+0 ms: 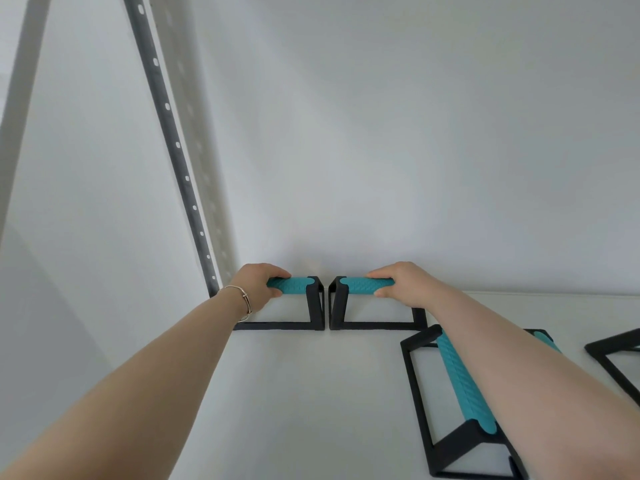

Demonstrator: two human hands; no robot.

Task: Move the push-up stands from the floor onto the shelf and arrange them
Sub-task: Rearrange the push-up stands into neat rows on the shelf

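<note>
A white shelf carries the push-up stands, each a black angular frame with a ribbed teal grip. One stand lies nearer the shelf's front, under the right forearm; another shows at the right edge. At the back left corner, the left hand grips one stand, the right hand its neighbour, their frames almost touching. A thin bracelet circles the left wrist.
</note>
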